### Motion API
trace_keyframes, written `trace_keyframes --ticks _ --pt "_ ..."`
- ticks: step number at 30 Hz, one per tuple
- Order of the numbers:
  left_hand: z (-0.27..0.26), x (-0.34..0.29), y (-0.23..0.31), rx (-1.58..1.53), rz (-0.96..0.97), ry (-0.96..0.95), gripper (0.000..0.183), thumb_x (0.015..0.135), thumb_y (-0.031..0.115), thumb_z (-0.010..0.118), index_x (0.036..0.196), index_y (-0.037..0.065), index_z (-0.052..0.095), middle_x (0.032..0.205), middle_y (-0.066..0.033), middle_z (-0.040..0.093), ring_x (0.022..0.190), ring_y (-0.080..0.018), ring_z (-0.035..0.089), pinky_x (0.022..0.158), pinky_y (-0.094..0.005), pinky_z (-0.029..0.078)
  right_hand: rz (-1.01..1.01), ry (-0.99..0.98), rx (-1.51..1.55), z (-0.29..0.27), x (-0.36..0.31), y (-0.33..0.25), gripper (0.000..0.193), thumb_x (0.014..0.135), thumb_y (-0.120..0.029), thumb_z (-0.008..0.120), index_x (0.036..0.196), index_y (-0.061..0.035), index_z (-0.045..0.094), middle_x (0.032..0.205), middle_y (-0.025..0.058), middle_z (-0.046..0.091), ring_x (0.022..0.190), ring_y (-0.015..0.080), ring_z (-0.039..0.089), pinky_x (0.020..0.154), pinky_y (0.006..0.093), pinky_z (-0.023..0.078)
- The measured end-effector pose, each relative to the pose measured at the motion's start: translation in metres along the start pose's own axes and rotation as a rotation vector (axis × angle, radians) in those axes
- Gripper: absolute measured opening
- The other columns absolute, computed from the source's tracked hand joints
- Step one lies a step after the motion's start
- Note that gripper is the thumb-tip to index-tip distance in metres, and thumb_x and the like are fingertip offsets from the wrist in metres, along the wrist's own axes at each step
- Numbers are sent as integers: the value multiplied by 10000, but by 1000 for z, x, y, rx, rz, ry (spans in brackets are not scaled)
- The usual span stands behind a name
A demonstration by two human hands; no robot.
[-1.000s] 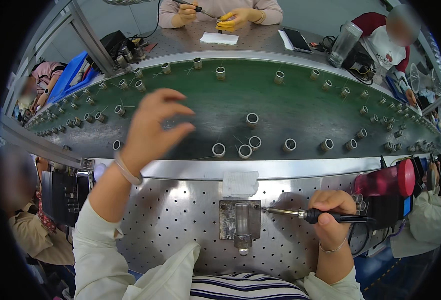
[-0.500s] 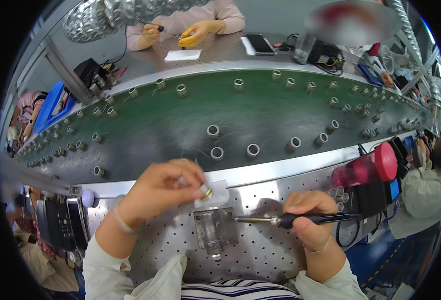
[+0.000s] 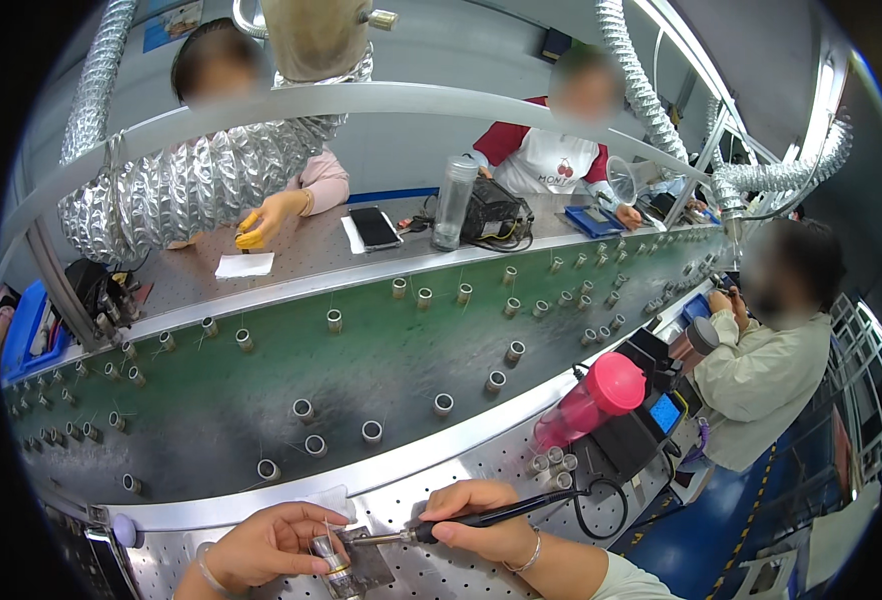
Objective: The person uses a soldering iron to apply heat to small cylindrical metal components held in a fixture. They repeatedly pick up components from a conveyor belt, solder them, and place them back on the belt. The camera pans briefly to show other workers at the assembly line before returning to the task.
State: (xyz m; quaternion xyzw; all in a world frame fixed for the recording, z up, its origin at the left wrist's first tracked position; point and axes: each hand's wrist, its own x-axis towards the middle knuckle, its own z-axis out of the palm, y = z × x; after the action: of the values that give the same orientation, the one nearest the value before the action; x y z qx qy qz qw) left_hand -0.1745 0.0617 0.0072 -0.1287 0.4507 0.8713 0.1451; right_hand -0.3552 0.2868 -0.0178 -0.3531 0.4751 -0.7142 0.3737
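Observation:
My left hand [image 3: 271, 548] is at the bottom of the view, its thumb and fingers closed about a small metal cylinder [image 3: 335, 562] with a yellow ring. This cylinder is at the metal fixture [image 3: 373, 568], a block with a flat plate; whether it is seated there I cannot tell. In my right hand [image 3: 481, 522] is a soldering iron [image 3: 506, 513], gripped by its black handle. The iron's metal tip points left and reaches the fixture, close to my left fingertips. A white pad [image 3: 333, 500] lies partly hidden behind my left hand.
A green conveyor belt [image 3: 261, 400] carrying several metal cylinders runs beyond my bench. To the right stand a pink bottle [image 3: 589, 400], a few loose cylinders [image 3: 553, 464] and a black soldering station [image 3: 616, 438]. Co-workers sit across the belt and at my right.
The view has tilted up and swung right. My left hand has brought the yellow-ringed cylinder down to the fixture. The iron's tip is now close to my left fingers.

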Motion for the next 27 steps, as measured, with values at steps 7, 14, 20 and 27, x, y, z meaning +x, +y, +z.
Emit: trace_keyframes --ticks 7,14,20,27 --pt "11 -6 -9 -139 74 79 612 790 -11 685 1333 -80 412 1047 -198 614 936 -186 610 743 -225 513 41 10 -32 5 0 -2 101 822 10 678 914 22 637 897 76 653 823 102 603 742 225 474" --pt "5 -10 -13 -93 80 63 569 821 -24 649 1336 -76 414 1051 -195 615 895 -159 607 786 -226 492 84 -3 8 9 2 -7 75 826 17 670 887 20 626 894 79 654 823 101 602 746 226 474" --pt "4 -7 -19 -82 102 60 542 833 -30 632 1332 -71 425 1064 -187 613 946 -180 606 806 -238 497 70 9 12 5 -1 -2 67 831 18 665 886 18 628 892 75 654 815 95 602 735 225 476" --pt "6 -6 -17 -77 143 47 529 815 -34 651 1310 -49 465 1077 -158 617 979 -179 595 842 -254 478 23 -26 -29 7 2 -2 101 828 20 666 925 18 637 897 74 654 826 101 606 745 235 483"
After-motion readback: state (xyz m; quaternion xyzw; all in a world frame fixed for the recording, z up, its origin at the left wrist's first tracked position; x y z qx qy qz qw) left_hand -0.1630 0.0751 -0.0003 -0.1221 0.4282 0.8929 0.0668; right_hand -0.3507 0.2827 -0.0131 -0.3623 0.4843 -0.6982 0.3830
